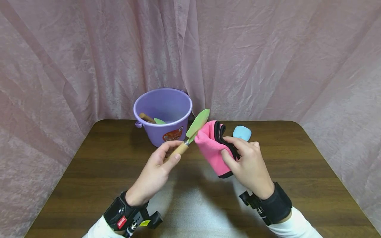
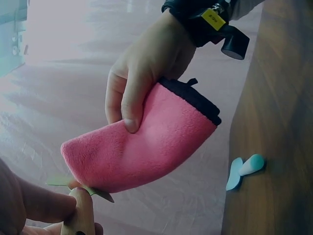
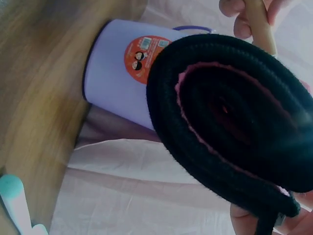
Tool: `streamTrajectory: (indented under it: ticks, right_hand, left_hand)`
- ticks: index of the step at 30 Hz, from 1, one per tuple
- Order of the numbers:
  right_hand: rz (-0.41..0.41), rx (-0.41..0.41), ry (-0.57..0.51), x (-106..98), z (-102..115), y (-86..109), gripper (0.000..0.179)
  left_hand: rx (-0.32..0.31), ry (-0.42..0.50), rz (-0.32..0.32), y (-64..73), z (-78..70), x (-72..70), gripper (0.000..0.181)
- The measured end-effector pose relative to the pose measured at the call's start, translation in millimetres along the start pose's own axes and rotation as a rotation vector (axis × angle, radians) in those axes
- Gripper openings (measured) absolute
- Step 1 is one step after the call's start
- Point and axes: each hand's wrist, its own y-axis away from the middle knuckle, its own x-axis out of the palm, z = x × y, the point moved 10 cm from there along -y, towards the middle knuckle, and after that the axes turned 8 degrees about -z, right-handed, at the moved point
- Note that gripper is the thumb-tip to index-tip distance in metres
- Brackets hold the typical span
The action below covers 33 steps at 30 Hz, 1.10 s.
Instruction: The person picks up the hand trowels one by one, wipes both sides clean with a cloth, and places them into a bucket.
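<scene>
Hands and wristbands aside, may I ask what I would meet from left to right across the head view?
Purple round plastic bucket, wooden-handled green trowel, pink black-edged cloth, pale blue rounded object.

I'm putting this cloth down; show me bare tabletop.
Free: the tabletop left of the purple bucket, and the patch from the light blue item to the right edge. Crowded: the middle back, with bucket, held trowel and held pink cloth close together.

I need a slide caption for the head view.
Left hand holds a green trowel, right hand a folded pink cloth.
</scene>
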Motion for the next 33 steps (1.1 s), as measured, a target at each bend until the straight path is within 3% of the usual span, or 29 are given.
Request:
streamTrajectory:
  ticks: [12,23,33]
  right_hand:
    - [-0.100,0.070,-0.030,-16.1,-15.6,-7.9,0.025]
    - [-0.137,0.166,-0.028,-23.9,-28.9,-10.4,0.027]
    - [-0.153,0.135,-0.031,-26.1,-23.4,-9.2,0.030]
  left_hand:
    - [0.000,-0.075,0.010,3.0,2.1,2.2,0.033]
    - [0.004,-0.119,0.007,4.3,3.5,4.1,0.033]
    - [0.017,-0.150,0.008,5.2,1.8,5.2,0.033]
